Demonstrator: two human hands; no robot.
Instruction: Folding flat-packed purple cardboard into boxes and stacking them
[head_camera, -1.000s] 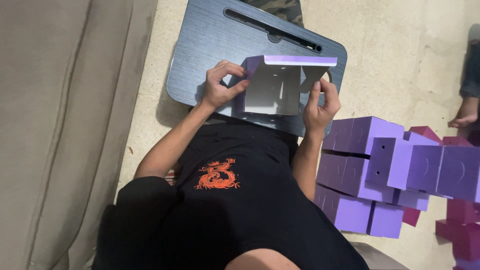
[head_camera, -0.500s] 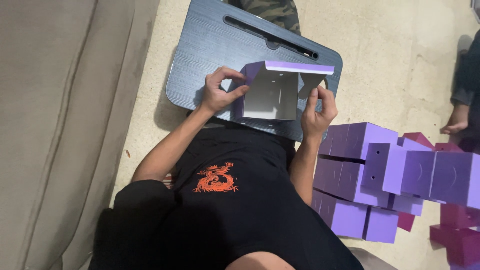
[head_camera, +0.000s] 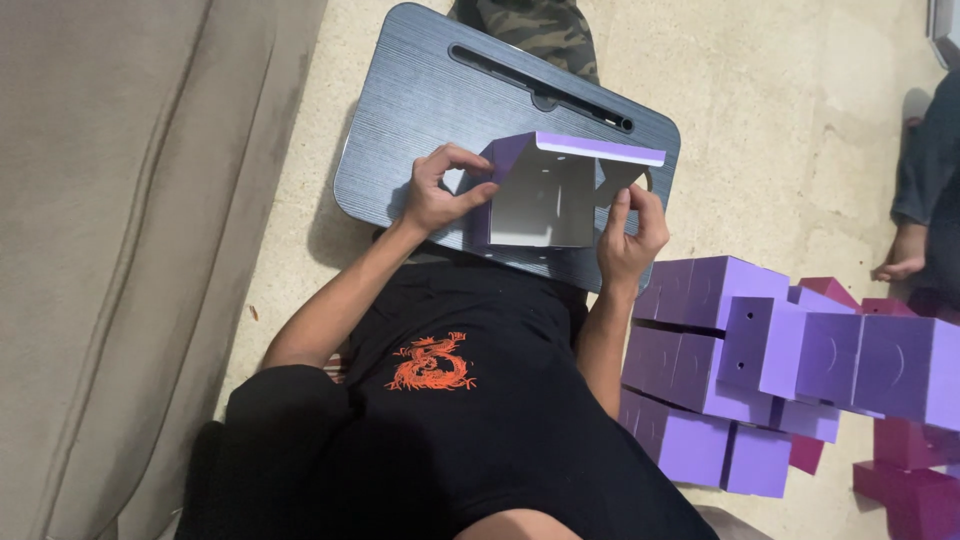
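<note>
A half-folded purple cardboard box (head_camera: 545, 195), white on the inside, is held upright over the grey lap desk (head_camera: 420, 110), which rests across the person's lap. The left flap is pinched by the left hand (head_camera: 437, 195), thumb against fingers; the right flap is pinched likewise by the right hand (head_camera: 630, 235). The box is judged light and thin-walled (creased panels will buckle under pressure), moderately stiff only along its folds. Hold is best taken at the flap edges and corners, not mid-panel. Finished purple boxes (head_camera: 740, 340) are stacked on the floor at the right.
</note>
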